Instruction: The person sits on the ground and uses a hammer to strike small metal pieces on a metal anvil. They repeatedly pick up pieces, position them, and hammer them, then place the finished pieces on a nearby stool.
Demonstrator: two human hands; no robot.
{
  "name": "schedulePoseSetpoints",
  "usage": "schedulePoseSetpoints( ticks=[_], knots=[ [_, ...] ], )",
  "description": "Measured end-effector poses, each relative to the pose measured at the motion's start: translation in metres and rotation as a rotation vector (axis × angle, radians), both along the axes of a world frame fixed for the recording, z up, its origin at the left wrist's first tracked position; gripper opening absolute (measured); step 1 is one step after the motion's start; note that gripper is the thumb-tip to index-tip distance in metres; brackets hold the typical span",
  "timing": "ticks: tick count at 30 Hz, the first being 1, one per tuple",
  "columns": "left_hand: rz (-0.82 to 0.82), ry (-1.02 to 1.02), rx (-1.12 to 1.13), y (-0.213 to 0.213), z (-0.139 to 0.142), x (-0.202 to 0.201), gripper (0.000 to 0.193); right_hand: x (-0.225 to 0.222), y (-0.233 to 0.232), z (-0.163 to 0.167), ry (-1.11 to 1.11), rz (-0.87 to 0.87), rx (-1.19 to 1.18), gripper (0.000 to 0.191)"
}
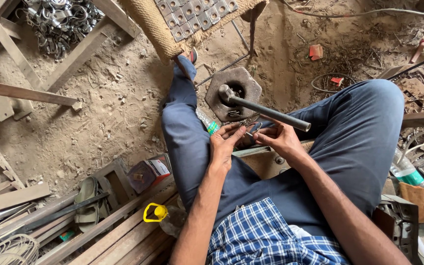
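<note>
I sit on sandy ground in blue trousers, legs spread. My left hand [224, 143] and my right hand [279, 139] meet between my knees, both pinching a small bent metal clip [252, 130]. Just beyond them stands a heavy octagonal metal block [245, 82] with a hole, and a dark steel pipe lever [270, 112] slants out of it over my right hand. Part of the clip is hidden by my fingers.
A pile of shiny metal clips [60, 19] lies at top left among wooden beams [20, 92]. A tray of square plates [192, 14] rests on a woven mat. Sandal [90, 198], plastic bottle with yellow cap [159, 214], small red box [149, 172] and scrap lie around.
</note>
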State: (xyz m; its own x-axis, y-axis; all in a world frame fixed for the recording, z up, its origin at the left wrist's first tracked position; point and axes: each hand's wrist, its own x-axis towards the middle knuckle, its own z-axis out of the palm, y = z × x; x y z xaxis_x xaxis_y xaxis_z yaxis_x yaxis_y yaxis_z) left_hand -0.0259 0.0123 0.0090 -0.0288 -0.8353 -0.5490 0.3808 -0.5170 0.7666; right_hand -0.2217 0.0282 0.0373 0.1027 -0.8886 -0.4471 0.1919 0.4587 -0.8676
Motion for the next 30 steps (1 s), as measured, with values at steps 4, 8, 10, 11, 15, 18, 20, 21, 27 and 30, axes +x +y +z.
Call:
schedulePoseSetpoints(
  ticks=[4, 8, 10, 11, 15, 18, 20, 21, 27, 30],
  knots=[
    [0.009, -0.067, 0.028, -0.001, -0.001, 0.002, 0.063, 0.001, -0.001, 0.002, -0.029, 0.000, 0.001, 0.075],
    [0.043, -0.190, 0.085, 0.002, 0.001, 0.002, 0.078, 0.002, -0.002, 0.011, 0.034, 0.013, 0.070, 0.088],
    [0.070, -0.161, 0.095, 0.007, 0.003, 0.000, 0.076, 0.002, -0.003, 0.015, 0.049, 0.030, 0.133, 0.084],
    [0.085, -0.146, 0.099, 0.008, 0.004, -0.001, 0.075, 0.002, -0.003, 0.017, 0.057, 0.028, 0.141, 0.083],
    [0.125, -0.183, 0.139, 0.013, 0.008, -0.006, 0.073, 0.003, -0.003, 0.022, 0.077, 0.026, 0.145, 0.085],
    [0.151, -0.136, 0.120, 0.015, 0.007, -0.008, 0.073, 0.003, -0.001, 0.022, 0.089, 0.030, 0.149, 0.088],
    [0.152, -0.100, 0.098, 0.017, 0.006, -0.007, 0.073, 0.003, 0.001, 0.021, 0.097, 0.032, 0.159, 0.091],
    [0.152, -0.100, 0.086, 0.017, 0.006, -0.007, 0.073, 0.003, 0.001, 0.021, 0.099, 0.033, 0.158, 0.093],
    [0.134, -0.125, 0.075, 0.017, 0.004, -0.007, 0.071, 0.004, 0.001, 0.017, 0.085, 0.033, 0.150, 0.094],
    [0.126, -0.125, 0.072, 0.019, 0.006, -0.006, 0.071, 0.005, 0.002, 0.016, 0.074, 0.019, 0.155, 0.094]
  ],
)
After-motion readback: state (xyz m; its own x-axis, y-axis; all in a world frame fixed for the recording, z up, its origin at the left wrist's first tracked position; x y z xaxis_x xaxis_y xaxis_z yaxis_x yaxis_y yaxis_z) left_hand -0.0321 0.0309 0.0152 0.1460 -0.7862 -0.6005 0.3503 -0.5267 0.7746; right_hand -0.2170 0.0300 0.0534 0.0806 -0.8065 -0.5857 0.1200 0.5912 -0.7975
